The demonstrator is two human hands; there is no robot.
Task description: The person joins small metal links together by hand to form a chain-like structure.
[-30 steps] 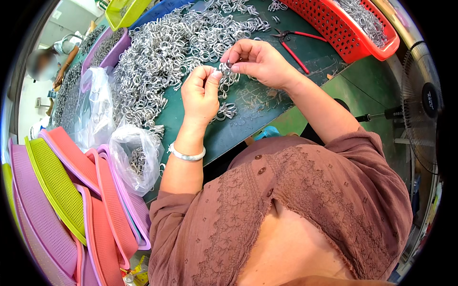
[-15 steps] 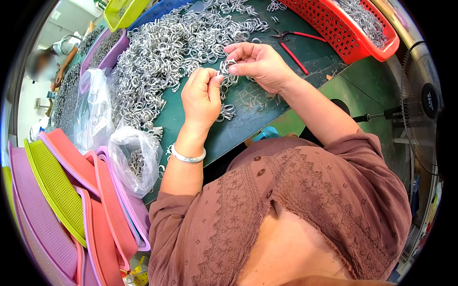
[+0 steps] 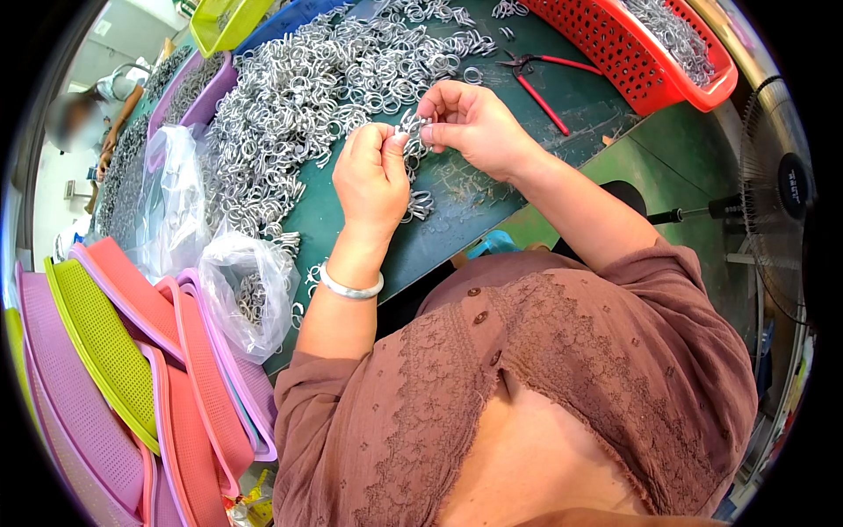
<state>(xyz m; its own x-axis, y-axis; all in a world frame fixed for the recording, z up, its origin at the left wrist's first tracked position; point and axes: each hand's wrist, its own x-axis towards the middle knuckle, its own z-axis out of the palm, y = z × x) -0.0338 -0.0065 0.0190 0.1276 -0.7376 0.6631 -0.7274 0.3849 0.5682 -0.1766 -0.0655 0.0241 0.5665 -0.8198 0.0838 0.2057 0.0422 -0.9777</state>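
My left hand [image 3: 373,176] and my right hand [image 3: 472,125] meet above the green table [image 3: 492,198], both pinching a small bunch of silver metal rings [image 3: 411,132] between thumb and fingers. A short string of linked rings [image 3: 419,204] hangs or lies just under the hands. A silver bangle [image 3: 349,287] sits on my left wrist. A large heap of loose silver rings [image 3: 299,105] spreads over the table to the left and behind the hands.
Red-handled pliers [image 3: 537,79] lie behind my right hand. A red basket [image 3: 659,70] of metal parts stands at the back right. Clear plastic bags [image 3: 246,294] with rings, stacked pink and lime trays [image 3: 114,351], a fan [image 3: 777,211] at right, another person [image 3: 75,119] far left.
Both hands stayed in place over the table, working the ring bunch; my right hand's fingers shifted slightly closer to the left thumb.
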